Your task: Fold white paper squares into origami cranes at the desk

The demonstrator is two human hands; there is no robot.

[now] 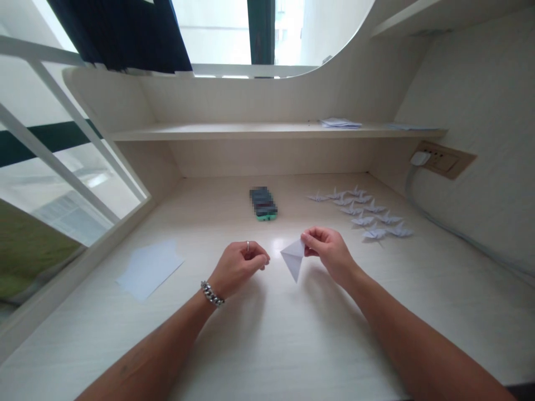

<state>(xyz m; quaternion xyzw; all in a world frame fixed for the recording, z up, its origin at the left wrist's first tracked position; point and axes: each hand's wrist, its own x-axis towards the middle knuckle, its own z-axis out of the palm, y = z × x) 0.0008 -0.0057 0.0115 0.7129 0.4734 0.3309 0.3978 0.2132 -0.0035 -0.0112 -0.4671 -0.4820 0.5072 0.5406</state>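
Pinched between the thumb and fingers of my right hand (328, 249) is a folded piece of white origami paper (293, 257). It hangs above the desk with one point down and shows crease lines. My left hand (242, 264), with a ring and a chain bracelet, is just left of the paper and apart from it. Its fingers are curled in, thumb near the fingertips, and nothing shows in them. Several folded white paper cranes (368, 214) stand in rows at the back right of the desk. A stack of white paper sheets (151, 267) lies at the left.
A dark, blurred-out object with a green edge (266, 217) lies at the desk's back middle. Folded papers (340, 123) rest on the shelf (234, 135). A plug (420, 159) sits in the right wall socket, its cable (451, 229) running down along the wall. White rails (62, 150) border the left side.
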